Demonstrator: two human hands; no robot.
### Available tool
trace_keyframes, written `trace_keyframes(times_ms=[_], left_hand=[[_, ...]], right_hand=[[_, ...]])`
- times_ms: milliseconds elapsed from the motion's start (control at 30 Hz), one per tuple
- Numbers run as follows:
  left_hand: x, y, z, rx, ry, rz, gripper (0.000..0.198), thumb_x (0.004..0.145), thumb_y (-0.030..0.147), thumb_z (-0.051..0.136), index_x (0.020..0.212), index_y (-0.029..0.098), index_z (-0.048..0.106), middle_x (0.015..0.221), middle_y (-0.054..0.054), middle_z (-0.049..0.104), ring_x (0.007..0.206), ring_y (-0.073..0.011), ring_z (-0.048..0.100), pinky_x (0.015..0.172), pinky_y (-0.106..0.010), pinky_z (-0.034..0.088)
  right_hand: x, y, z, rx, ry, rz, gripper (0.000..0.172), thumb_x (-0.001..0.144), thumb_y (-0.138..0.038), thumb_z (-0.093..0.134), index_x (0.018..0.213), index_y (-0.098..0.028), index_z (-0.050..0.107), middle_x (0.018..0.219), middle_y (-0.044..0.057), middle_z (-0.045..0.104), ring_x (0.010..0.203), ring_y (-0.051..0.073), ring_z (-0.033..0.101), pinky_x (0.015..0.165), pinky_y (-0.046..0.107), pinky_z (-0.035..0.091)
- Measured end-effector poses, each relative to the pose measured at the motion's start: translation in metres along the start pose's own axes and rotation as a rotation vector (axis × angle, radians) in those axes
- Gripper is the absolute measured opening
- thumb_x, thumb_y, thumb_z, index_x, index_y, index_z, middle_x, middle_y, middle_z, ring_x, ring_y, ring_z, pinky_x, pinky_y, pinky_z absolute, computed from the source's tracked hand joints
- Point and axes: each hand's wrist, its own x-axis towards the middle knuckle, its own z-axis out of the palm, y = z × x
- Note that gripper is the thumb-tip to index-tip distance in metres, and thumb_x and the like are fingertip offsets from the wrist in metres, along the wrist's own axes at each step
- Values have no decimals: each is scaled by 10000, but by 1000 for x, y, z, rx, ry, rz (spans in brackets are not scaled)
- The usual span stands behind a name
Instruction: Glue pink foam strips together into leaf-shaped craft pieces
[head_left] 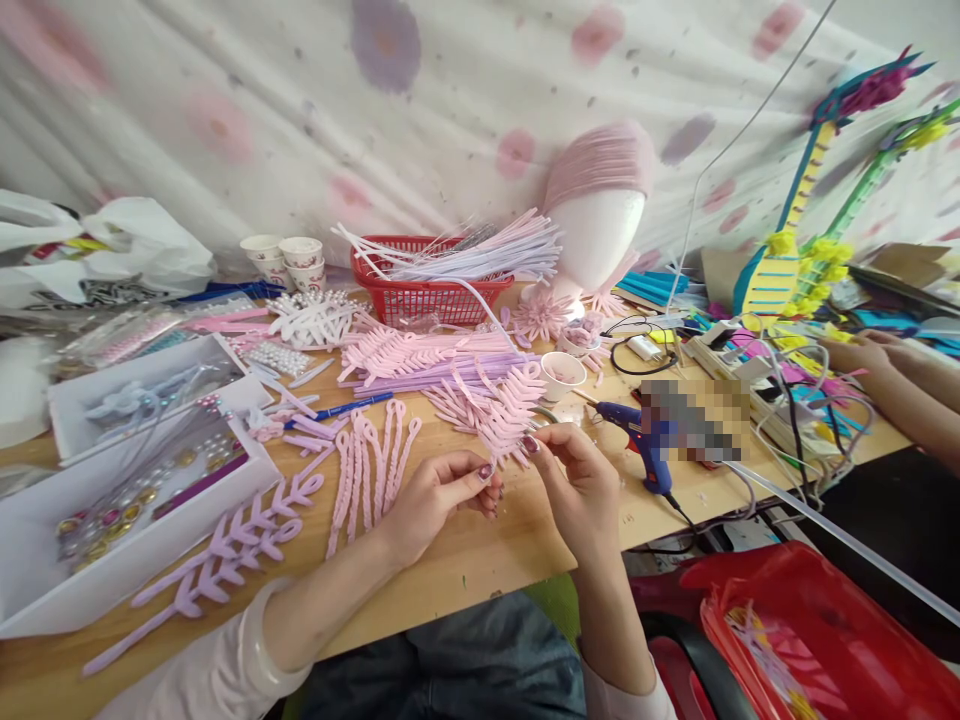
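Note:
In the middle, over the near part of the table, my left hand [442, 500] is closed, its thumb pressed to the curled fingers. My right hand [581, 488] pinches thumb against forefinger just beside it. Whatever either hand holds is too small to make out. Right behind the fingertips is a pink leafy sprig of fuzzy pipe cleaner [514, 405]; I cannot tell whether it is touched. Several pink braided strips [367, 460] lie to the left of my hands. A blue glue gun [645, 435] rests to the right, near a paper cup [562, 372].
A red basket [420, 300] carries pale pipe cleaners. Behind stands a white foam head [600, 235]. White boxes of beads [259, 465] and purple leafy sprigs [225, 550] lie left. Power strips with cables [720, 370] and another person's hands [870, 360] are at right; a red bag [840, 620] is below.

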Motion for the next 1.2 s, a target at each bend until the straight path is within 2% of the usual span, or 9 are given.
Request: trace_keyframes(times_ms=[100,333,1000,1200], left_hand=[[-1,0,1,-33,-5,-5,204,725,324,752,717,125,710,706,-39,644,660,-132,571,633,-263,482],[-1,3,2,-42,-6,-13,218,708,331,764,701,120,711,697,-40,637,654,-134,567,621,-263,474],[-1,2,3,-71,-5,-15,189,707,304,769,717,122,719,705,-46,644,658,-139,574,616,-261,481],[-1,3,4,-55,0,-23,214,699,325,774,703,120,711,693,-45,638,657,-141,569,615,-262,475]], right_hand=[[-4,3,2,109,49,108,81,871,-301,627,876,-220,615,793,-2,612,736,144,563,682,264,436],[-8,3,7,259,-60,238,104,869,-306,624,852,-209,657,793,-2,641,742,138,565,697,256,432],[-7,-2,6,360,-105,285,84,820,-296,674,785,-224,701,753,-15,672,718,134,580,700,248,454],[-5,-7,6,345,-98,289,136,788,-336,690,768,-202,706,711,13,665,691,162,590,678,282,477]])
